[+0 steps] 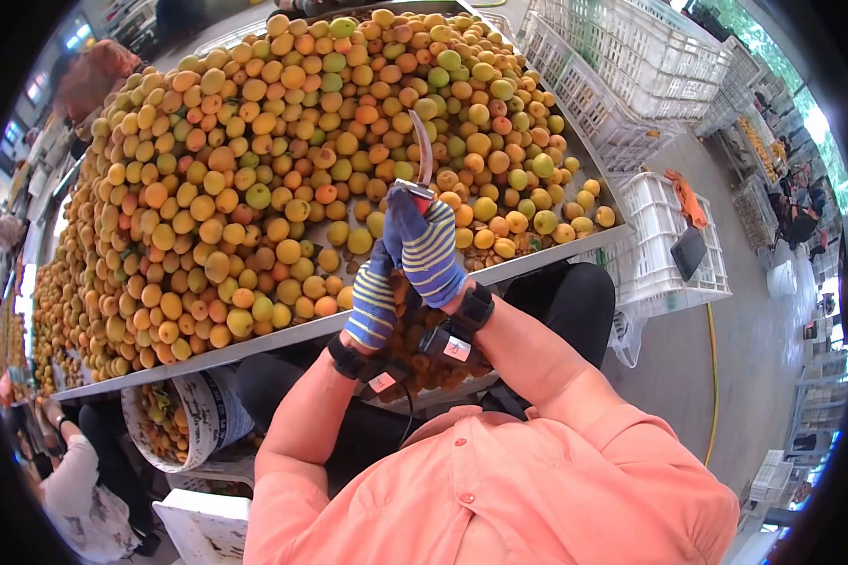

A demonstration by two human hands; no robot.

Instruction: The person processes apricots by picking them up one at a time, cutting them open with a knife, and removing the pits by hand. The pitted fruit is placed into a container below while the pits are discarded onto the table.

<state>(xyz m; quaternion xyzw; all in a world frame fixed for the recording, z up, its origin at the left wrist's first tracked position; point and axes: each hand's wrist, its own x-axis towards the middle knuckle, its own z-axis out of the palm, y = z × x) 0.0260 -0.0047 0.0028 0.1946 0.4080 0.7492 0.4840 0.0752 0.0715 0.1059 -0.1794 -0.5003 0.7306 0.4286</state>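
Both my hands wear blue and white striped gloves and meet at the near edge of a metal-rimmed table (537, 257) heaped with orange, yellow and green fruit (254, 169). My right hand (426, 243) is closed around the handle of a curved knife (424, 151), its blade pointing up and away over the fruit. Close against it on the left is my left hand (375, 294), fingers bent; whatever they hold, if anything, is hidden.
White plastic crates (622, 75) are stacked at the back right. An orange glove (686, 200) lies on another crate (645, 250). A bucket of fruit pieces (196, 424) stands below the table at left. A co-worker (85, 480) is at lower left.
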